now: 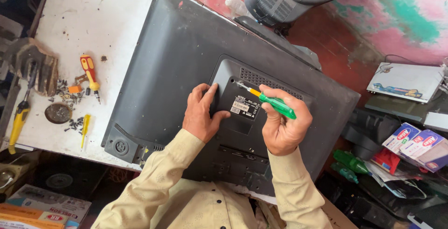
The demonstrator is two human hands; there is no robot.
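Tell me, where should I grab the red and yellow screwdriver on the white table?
Grip the red and yellow screwdriver around its fat red handle, at the end farther from the person. It lies flat on the white table, so come down from above; loose screws crowd the side by its tip.

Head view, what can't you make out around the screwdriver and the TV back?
- Screwdriver tip: too small to tell whether it sits in a screw.
- Handle end: hidden inside the right hand.
- TV lower edge: hidden by the person's sleeves.
- Panel under the left hand: covered by it.
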